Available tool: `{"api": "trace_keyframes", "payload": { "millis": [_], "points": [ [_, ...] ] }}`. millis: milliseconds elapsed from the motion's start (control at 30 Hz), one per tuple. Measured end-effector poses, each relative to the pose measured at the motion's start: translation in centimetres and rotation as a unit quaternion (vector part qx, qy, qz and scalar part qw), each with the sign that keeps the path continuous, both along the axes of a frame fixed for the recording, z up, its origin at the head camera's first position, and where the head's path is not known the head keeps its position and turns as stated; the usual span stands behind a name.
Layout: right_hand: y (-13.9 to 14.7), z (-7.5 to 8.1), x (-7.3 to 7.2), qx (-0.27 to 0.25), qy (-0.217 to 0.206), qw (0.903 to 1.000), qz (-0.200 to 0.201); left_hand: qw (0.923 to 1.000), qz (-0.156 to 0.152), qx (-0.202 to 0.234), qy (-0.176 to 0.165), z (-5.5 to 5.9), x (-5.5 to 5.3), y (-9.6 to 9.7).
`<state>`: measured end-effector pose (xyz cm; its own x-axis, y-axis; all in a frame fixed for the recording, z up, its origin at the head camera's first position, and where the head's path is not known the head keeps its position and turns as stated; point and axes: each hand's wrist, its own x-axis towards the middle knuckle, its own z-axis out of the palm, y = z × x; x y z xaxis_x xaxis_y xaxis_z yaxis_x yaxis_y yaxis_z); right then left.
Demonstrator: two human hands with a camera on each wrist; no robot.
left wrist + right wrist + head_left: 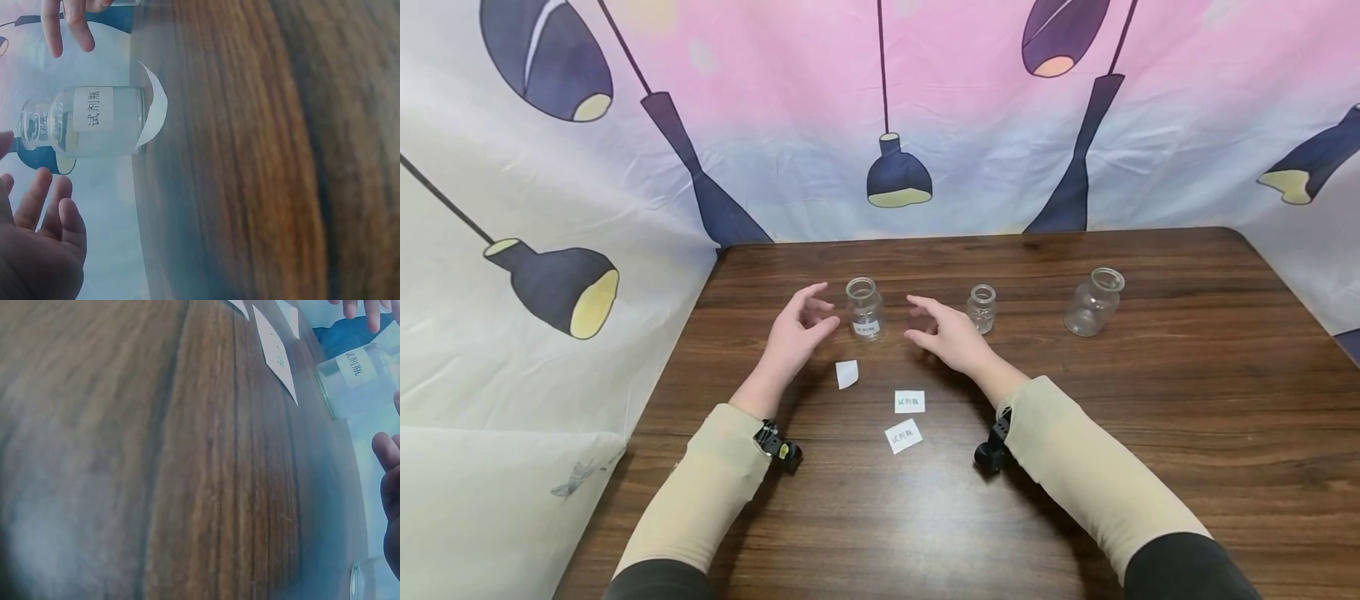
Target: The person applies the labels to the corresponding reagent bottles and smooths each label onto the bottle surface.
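A clear glass bottle (866, 310) with a white handwritten label (94, 108) on its side stands upright on the table between my hands. To its left is my left hand (803, 323), fingers loosely spread and apart from the glass. My right hand (951, 335) hovers on the other side, its fingers pointing toward the bottle without touching it. Neither hand holds anything. In front of the bottle lies a blank white paper slip (847, 374) with a curled edge. Two flat labels with handwriting, an upper one (910, 402) and a lower one (903, 436), lie nearer me.
A small glass bottle (982, 307) stands just behind my right hand, partly covered by it. Farther right is a wider glass bottle (1093, 303). The dark wooden table (1187, 400) ends at a printed cloth (820, 167) hung behind it.
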<state>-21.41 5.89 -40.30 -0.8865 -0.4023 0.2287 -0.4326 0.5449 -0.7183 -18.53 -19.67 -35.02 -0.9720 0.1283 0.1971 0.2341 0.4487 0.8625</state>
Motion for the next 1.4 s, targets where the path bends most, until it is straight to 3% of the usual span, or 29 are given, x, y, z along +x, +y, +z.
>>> {"api": "trace_keyframes", "payload": {
  "millis": [200, 433, 767, 1000, 1400],
  "points": [
    [0.4, -0.1, 0.1, 0.008, -0.004, 1.0, -0.003, 0.9996, -0.021, -0.015, 0.006, -2.5, -1.3, -0.8],
    [1.2, -0.5, 0.3, 0.036, 0.003, 0.9993, -0.013, 0.997, -0.06, -0.048, 0.008, -3.5, -1.1, 0.0],
    [2.0, -0.6, 0.8, 0.041, 0.001, 0.9992, -0.003, 0.9905, -0.11, -0.082, 0.005, -4.0, -0.9, 1.0],
    [2.5, -0.9, 1.0, 0.038, 0.001, 0.9993, 0.008, 0.9853, -0.138, -0.098, -0.026, -3.9, -0.9, 1.6],
    [3.5, -1.1, 1.6, 0.068, 0.005, 0.9974, 0.021, 0.9695, -0.18, -0.154, -0.062, -3.9, -0.9, 2.6]
  ]
}}
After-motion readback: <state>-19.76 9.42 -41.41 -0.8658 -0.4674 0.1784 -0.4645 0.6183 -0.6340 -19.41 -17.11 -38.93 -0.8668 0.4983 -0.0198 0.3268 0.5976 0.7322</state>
